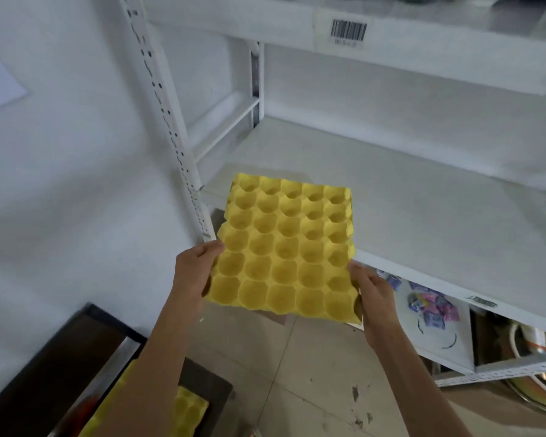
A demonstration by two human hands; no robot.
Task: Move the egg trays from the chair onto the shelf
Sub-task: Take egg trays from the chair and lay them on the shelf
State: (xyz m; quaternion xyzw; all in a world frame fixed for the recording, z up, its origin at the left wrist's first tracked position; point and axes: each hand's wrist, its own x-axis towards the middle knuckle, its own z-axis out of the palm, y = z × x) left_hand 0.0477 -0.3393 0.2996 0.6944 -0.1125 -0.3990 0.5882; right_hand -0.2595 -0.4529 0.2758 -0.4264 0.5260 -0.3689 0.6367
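Observation:
A yellow egg tray (286,244) with empty cups is held level in the air, its far end over the front left corner of the white shelf board (407,190). My left hand (194,268) grips its near left edge and my right hand (372,290) grips its near right corner. More yellow egg trays (188,408) lie on the dark chair (73,351) at the bottom left, partly hidden by my left forearm.
The shelf's perforated white upright (177,134) stands just left of the held tray. An upper shelf with a barcode label (349,29) hangs above. Below the board sit a white box with colourful packets (432,307) and round metal items. White wall on the left, tiled floor below.

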